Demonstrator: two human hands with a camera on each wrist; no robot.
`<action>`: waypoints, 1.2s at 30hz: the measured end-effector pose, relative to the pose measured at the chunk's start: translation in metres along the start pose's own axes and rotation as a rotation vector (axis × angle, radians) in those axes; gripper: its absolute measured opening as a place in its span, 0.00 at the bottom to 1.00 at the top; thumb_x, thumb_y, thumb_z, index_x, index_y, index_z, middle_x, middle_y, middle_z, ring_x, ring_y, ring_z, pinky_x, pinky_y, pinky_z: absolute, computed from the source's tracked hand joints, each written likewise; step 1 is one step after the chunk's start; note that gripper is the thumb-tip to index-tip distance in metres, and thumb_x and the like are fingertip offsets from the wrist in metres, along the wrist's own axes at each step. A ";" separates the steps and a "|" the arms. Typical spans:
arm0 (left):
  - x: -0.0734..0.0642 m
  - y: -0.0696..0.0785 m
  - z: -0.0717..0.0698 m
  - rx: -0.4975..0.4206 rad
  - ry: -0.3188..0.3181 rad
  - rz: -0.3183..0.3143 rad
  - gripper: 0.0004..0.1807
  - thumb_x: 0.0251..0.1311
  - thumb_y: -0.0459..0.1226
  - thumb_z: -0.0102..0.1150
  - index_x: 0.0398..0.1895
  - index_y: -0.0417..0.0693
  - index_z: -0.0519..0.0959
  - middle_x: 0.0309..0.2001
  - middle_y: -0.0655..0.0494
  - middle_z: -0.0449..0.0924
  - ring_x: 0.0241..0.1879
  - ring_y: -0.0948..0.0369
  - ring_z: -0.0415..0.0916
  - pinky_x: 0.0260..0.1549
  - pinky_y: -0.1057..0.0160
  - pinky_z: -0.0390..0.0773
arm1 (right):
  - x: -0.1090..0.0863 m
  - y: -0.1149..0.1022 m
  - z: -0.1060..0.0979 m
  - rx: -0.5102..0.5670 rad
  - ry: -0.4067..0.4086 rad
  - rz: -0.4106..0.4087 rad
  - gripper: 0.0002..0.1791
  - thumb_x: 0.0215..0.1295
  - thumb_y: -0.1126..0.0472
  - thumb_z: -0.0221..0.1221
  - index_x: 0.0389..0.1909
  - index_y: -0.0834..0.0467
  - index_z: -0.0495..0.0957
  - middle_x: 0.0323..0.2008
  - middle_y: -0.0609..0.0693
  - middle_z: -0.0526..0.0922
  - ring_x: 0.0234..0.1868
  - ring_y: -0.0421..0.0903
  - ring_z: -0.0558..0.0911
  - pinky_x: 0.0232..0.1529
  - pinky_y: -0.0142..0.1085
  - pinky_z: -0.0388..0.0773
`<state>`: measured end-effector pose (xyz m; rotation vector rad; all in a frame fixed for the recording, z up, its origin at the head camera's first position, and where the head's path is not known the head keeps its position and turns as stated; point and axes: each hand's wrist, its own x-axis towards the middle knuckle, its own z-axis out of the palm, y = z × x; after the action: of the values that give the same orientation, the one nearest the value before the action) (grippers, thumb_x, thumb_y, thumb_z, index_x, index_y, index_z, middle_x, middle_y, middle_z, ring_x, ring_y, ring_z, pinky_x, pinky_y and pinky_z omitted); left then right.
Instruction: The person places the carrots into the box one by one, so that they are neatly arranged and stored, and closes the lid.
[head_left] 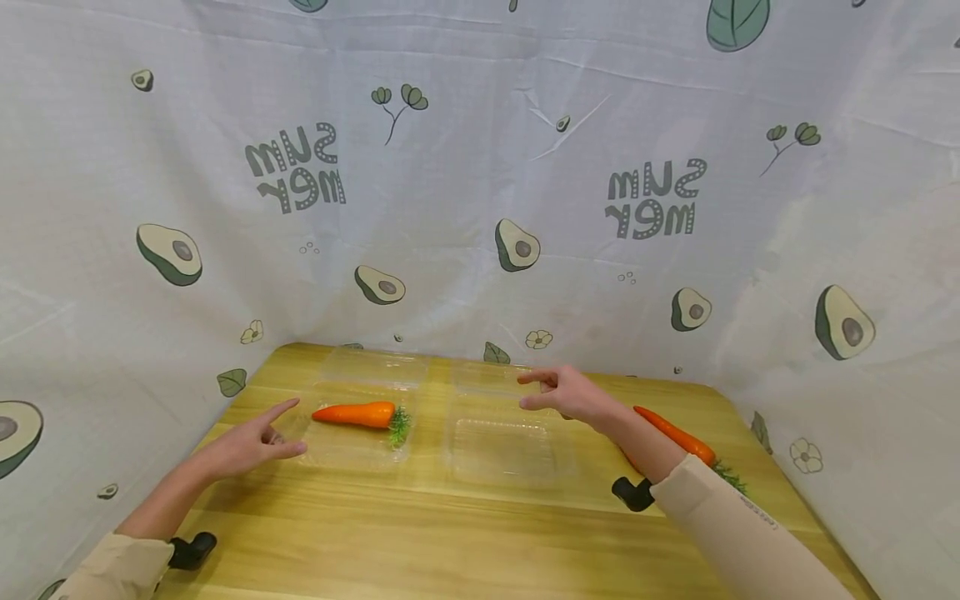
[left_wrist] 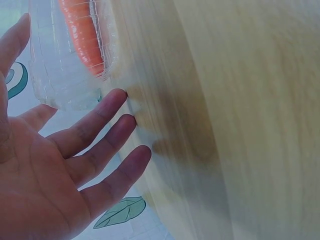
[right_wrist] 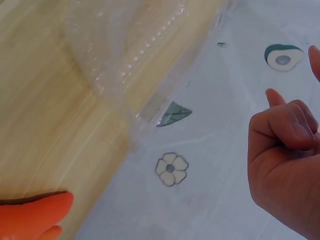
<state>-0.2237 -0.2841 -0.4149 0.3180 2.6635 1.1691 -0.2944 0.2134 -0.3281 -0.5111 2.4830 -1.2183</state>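
Note:
My left hand [head_left: 251, 446] is beside the left clear plastic box [head_left: 330, 454], thumb and index finger spread apart and holding nothing. Inside that box lies an orange carrot [head_left: 358, 414] with green leaves pointing right. The left wrist view shows the fingers of this hand [left_wrist: 65, 160] spread. My right hand [head_left: 573, 393] hovers over the back of the right clear plastic box [head_left: 502, 450], with its raised lid behind. Its index finger and thumb reach out with a gap between them, while the other fingers [right_wrist: 282, 125] bend inward around nothing.
Right of the boxes, carrots [head_left: 678, 435] with green leaves lie on the wooden table [head_left: 390, 542], partly hidden by my right forearm. A white avocado-print curtain [head_left: 450, 208] hangs behind the table and along its sides.

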 end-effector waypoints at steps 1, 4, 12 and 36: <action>0.000 0.000 0.000 0.003 0.000 -0.001 0.51 0.67 0.47 0.63 0.81 0.38 0.44 0.21 0.60 0.60 0.21 0.65 0.55 0.23 0.66 0.60 | -0.002 0.003 -0.002 0.006 0.008 0.007 0.30 0.66 0.58 0.67 0.67 0.63 0.73 0.18 0.44 0.56 0.14 0.42 0.50 0.19 0.33 0.54; -0.001 0.000 0.000 0.008 0.001 -0.006 0.51 0.67 0.47 0.64 0.81 0.38 0.44 0.21 0.59 0.60 0.21 0.65 0.56 0.23 0.65 0.60 | -0.010 0.011 -0.007 0.033 0.042 0.025 0.30 0.66 0.58 0.67 0.67 0.63 0.73 0.18 0.43 0.55 0.14 0.41 0.50 0.19 0.33 0.53; -0.001 0.001 0.000 -0.003 -0.004 -0.019 0.51 0.67 0.47 0.64 0.80 0.37 0.44 0.21 0.59 0.61 0.21 0.65 0.56 0.23 0.65 0.60 | -0.030 0.029 -0.020 0.091 0.089 0.052 0.34 0.67 0.58 0.66 0.69 0.67 0.69 0.18 0.44 0.52 0.15 0.42 0.49 0.20 0.35 0.54; 0.000 0.000 -0.001 0.000 0.003 0.008 0.51 0.66 0.47 0.64 0.80 0.37 0.44 0.21 0.59 0.61 0.21 0.65 0.56 0.23 0.65 0.60 | -0.079 0.088 -0.037 0.093 0.272 0.232 0.39 0.69 0.48 0.64 0.74 0.63 0.65 0.27 0.56 0.76 0.20 0.57 0.68 0.22 0.36 0.61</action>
<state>-0.2238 -0.2851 -0.4141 0.3275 2.6676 1.1729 -0.2560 0.3255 -0.3668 -0.0305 2.5975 -1.3761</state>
